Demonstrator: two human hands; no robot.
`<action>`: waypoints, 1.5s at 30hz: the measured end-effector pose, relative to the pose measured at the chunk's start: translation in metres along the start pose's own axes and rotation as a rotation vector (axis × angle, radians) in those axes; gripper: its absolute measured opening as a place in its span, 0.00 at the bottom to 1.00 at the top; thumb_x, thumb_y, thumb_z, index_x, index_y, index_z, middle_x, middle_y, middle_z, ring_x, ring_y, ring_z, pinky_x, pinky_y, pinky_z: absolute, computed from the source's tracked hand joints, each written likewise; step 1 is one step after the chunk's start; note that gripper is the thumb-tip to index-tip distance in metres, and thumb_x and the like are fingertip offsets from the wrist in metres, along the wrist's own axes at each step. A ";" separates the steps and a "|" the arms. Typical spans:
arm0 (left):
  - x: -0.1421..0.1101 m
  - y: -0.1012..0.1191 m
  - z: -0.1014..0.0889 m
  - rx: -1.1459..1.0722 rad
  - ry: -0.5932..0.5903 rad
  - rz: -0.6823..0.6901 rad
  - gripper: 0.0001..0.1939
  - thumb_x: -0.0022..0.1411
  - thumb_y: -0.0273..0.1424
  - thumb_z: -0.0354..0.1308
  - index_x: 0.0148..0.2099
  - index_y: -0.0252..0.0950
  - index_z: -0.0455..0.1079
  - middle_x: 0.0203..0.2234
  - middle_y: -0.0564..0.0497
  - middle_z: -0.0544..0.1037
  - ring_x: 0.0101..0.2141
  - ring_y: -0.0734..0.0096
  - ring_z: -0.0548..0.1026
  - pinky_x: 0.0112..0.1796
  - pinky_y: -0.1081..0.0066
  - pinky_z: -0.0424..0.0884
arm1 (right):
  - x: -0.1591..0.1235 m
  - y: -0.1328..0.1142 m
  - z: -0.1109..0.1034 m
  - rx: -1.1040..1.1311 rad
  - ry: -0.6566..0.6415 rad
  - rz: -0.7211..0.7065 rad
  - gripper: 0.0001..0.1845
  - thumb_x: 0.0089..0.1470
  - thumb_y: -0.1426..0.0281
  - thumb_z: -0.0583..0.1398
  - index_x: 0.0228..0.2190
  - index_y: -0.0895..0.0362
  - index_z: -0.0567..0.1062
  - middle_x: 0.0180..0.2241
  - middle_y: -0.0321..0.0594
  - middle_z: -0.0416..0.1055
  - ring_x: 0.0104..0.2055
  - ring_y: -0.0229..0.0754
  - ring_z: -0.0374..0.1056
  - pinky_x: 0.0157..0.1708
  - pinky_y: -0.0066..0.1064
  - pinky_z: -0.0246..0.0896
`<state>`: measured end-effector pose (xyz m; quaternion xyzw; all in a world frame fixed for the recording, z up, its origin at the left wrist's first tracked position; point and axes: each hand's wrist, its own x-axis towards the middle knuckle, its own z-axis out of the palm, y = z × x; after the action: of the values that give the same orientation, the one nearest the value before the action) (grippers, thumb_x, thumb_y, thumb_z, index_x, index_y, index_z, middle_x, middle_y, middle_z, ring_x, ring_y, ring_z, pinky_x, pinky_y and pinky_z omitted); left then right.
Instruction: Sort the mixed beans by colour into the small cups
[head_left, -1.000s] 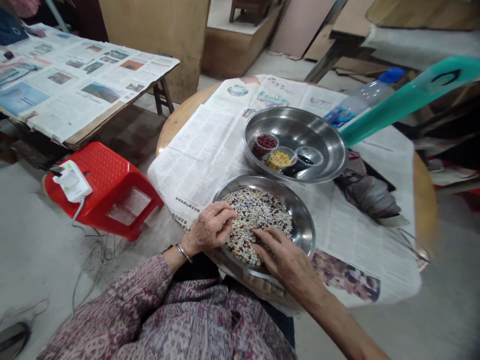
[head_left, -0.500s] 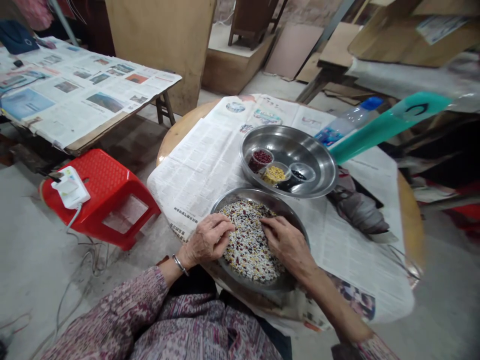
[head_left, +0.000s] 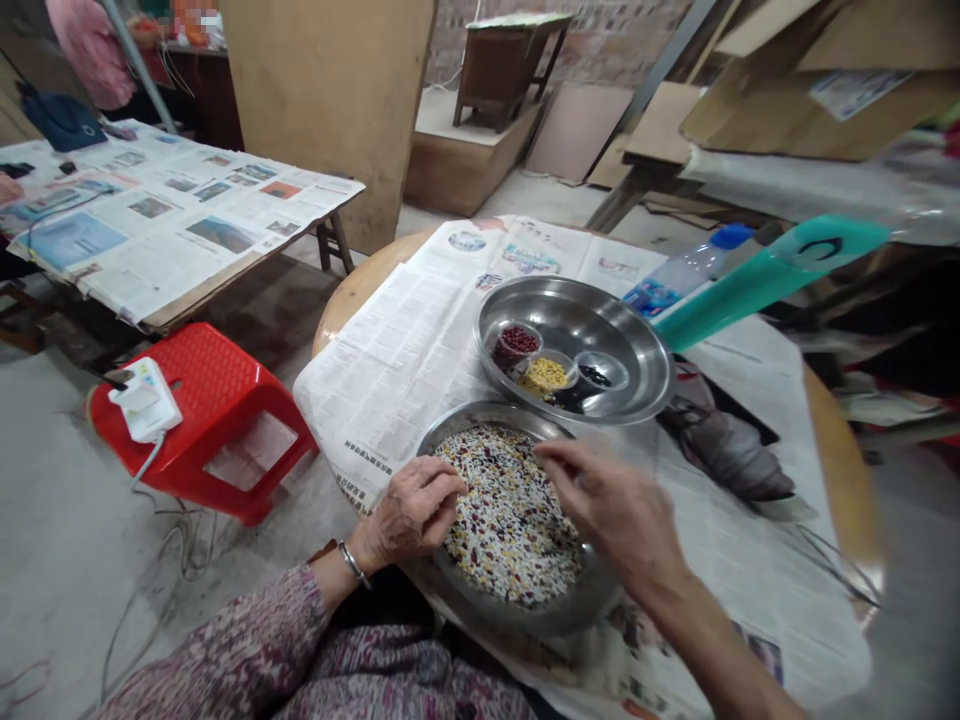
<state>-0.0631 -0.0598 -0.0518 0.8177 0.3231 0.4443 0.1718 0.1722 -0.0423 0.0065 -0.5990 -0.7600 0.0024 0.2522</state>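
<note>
A steel bowl (head_left: 517,620) on the round table holds a mix of white grains and red, yellow and black beans (head_left: 502,510). My left hand (head_left: 412,508) rests at its left rim, thumb and fingers pinched together over the grains. Above the right side is my right hand (head_left: 619,505), blurred, with thumb and fingertips drawn together; anything in either pinch is too small to make out. Just behind stands a wider steel basin (head_left: 637,350). In it are clear cups of red beans (head_left: 519,340), yellow beans (head_left: 547,374) and a few black beans (head_left: 596,376).
Newspaper (head_left: 375,370) covers the round table. A water bottle (head_left: 686,270), a teal long-handled object (head_left: 772,285) and a grey cloth-like bundle (head_left: 731,450) lie beyond the basin. To the left, a red stool (head_left: 217,380) carries a white power strip (head_left: 146,400); cables trail along the floor.
My right hand has lifted and shifted right, away from the grains. My left hand stays at the bowl's left rim. The view has tilted up slightly.
</note>
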 end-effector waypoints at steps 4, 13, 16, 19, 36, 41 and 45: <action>0.000 0.000 -0.001 0.015 -0.019 -0.008 0.10 0.63 0.22 0.51 0.46 0.34 0.68 0.41 0.45 0.76 0.43 0.67 0.73 0.47 0.65 0.73 | 0.062 0.026 -0.007 -0.106 0.089 0.159 0.15 0.58 0.62 0.56 0.37 0.53 0.81 0.35 0.44 0.79 0.34 0.45 0.72 0.32 0.35 0.62; -0.002 -0.001 -0.001 0.012 -0.035 -0.019 0.09 0.63 0.24 0.52 0.46 0.35 0.68 0.40 0.44 0.76 0.42 0.67 0.73 0.46 0.65 0.74 | 0.127 0.045 0.015 -0.214 -0.283 0.268 0.12 0.52 0.62 0.60 0.37 0.48 0.83 0.32 0.45 0.77 0.34 0.47 0.69 0.34 0.38 0.58; 0.000 0.000 -0.001 0.028 -0.040 -0.021 0.09 0.63 0.24 0.52 0.45 0.35 0.68 0.40 0.44 0.76 0.42 0.67 0.74 0.45 0.65 0.74 | 0.127 0.043 0.014 -0.202 -0.336 0.310 0.12 0.53 0.65 0.60 0.35 0.50 0.83 0.33 0.46 0.76 0.35 0.47 0.69 0.34 0.38 0.55; 0.000 0.000 0.000 0.038 -0.019 0.001 0.08 0.62 0.24 0.52 0.44 0.35 0.68 0.38 0.45 0.77 0.42 0.67 0.75 0.45 0.66 0.74 | 0.124 0.048 0.017 -0.195 -0.306 0.301 0.12 0.54 0.66 0.58 0.34 0.53 0.82 0.34 0.48 0.75 0.34 0.47 0.67 0.31 0.38 0.51; -0.004 -0.007 0.004 0.009 -0.054 -0.022 0.08 0.65 0.26 0.50 0.45 0.35 0.68 0.39 0.44 0.75 0.43 0.66 0.73 0.46 0.62 0.73 | 0.117 0.051 0.018 -0.140 -0.066 0.134 0.11 0.58 0.67 0.54 0.31 0.54 0.75 0.28 0.46 0.70 0.38 0.49 0.66 0.37 0.42 0.59; -0.003 -0.004 0.003 -0.014 -0.034 -0.031 0.09 0.66 0.24 0.50 0.46 0.35 0.68 0.41 0.44 0.75 0.44 0.66 0.73 0.48 0.63 0.73 | 0.046 0.023 -0.001 0.028 -0.188 -0.035 0.08 0.58 0.66 0.55 0.32 0.54 0.75 0.30 0.42 0.74 0.31 0.42 0.66 0.33 0.36 0.60; -0.001 0.000 0.001 -0.093 0.027 -0.089 0.09 0.69 0.24 0.48 0.48 0.35 0.66 0.41 0.45 0.74 0.47 0.67 0.72 0.50 0.63 0.72 | -0.028 -0.019 0.020 0.276 -0.400 -0.298 0.09 0.60 0.72 0.53 0.32 0.53 0.73 0.31 0.39 0.74 0.34 0.40 0.68 0.36 0.34 0.64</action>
<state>-0.0624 -0.0602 -0.0526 0.7877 0.3403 0.4616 0.2249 0.1518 -0.0669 -0.0155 -0.4281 -0.8668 0.1870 0.1740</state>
